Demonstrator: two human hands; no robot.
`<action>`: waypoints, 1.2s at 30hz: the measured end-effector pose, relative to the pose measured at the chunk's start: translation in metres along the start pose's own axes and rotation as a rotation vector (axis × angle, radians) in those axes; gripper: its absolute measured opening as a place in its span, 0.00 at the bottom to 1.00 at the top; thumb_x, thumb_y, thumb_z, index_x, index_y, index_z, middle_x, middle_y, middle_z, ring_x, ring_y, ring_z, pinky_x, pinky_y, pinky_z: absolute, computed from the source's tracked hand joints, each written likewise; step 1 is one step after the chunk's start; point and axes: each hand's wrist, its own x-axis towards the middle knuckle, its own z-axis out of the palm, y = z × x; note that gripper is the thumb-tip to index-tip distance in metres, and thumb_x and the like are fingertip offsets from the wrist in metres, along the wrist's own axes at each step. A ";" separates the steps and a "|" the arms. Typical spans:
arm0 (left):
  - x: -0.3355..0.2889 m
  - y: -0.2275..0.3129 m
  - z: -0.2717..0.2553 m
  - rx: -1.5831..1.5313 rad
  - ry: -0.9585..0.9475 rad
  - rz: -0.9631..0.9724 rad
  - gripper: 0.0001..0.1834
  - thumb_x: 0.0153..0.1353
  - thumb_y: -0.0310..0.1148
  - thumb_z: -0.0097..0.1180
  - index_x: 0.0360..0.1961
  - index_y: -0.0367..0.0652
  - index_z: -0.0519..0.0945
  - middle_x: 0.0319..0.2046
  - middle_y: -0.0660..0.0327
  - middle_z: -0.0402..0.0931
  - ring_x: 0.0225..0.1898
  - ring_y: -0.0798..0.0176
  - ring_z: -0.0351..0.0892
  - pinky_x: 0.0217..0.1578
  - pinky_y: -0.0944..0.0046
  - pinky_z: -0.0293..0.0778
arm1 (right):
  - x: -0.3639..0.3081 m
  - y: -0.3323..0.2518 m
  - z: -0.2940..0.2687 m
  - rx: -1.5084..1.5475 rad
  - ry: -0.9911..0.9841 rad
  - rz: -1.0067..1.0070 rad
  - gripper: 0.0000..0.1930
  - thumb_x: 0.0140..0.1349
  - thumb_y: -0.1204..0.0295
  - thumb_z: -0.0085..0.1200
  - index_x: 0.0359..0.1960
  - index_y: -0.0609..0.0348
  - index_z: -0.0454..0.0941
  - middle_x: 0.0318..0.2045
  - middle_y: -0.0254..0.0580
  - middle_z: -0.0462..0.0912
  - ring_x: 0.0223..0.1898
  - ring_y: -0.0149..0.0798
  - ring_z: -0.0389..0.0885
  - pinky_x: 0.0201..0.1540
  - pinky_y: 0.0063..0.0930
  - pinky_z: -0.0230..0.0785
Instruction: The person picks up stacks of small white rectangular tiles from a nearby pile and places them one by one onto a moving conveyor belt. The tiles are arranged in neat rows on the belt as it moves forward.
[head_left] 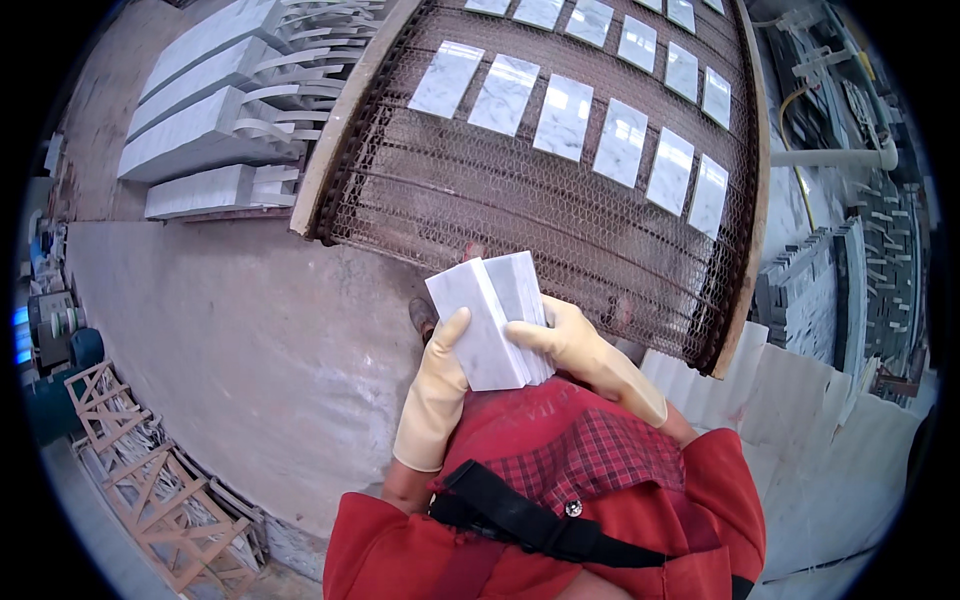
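Observation:
Against my red apron I hold a small stack of white-grey marble tiles (472,330) in both hands, their faces tilted up toward me. My left hand (440,370), in a cream rubber glove, is closed on the left edge, thumb over the front tile. My right hand (565,335), gloved alike, grips the right side; its thumb presses near the gap where the tiles fan apart. Beyond the stack, a mesh conveyor (440,200) carries rows of polished marble tiles (565,115), spaced apart. The fingers behind the stack are hidden.
Wooden rails (350,120) edge the conveyor. Stacked pale stone slabs (200,130) with thin strips stand at the far left. A wooden crate frame (160,490) is at the lower left. More stacked tiles (810,300) and a white pipe (835,158) are at the right.

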 end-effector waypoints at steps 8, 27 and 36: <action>-0.016 0.014 -0.049 -0.179 0.108 0.218 0.40 0.75 0.55 0.57 0.77 0.39 0.68 0.70 0.49 0.76 0.73 0.44 0.73 0.75 0.35 0.66 | 0.041 0.022 -0.003 -0.056 0.153 -0.112 0.28 0.69 0.59 0.69 0.63 0.66 0.81 0.55 0.46 0.88 0.52 0.35 0.87 0.57 0.33 0.79; -0.051 0.081 -0.172 -0.375 0.260 0.360 0.37 0.75 0.53 0.56 0.75 0.37 0.70 0.67 0.44 0.79 0.68 0.38 0.76 0.74 0.28 0.66 | 0.193 -0.018 0.117 0.230 0.305 -0.189 0.28 0.71 0.54 0.69 0.60 0.66 0.81 0.52 0.42 0.88 0.50 0.35 0.85 0.57 0.33 0.75; -0.051 0.119 -0.188 -0.290 0.290 0.350 0.40 0.74 0.54 0.56 0.73 0.30 0.71 0.66 0.45 0.79 0.66 0.39 0.78 0.72 0.32 0.69 | 0.190 -0.023 0.132 0.203 0.427 -0.178 0.28 0.70 0.57 0.69 0.63 0.66 0.81 0.54 0.44 0.89 0.53 0.36 0.86 0.59 0.34 0.75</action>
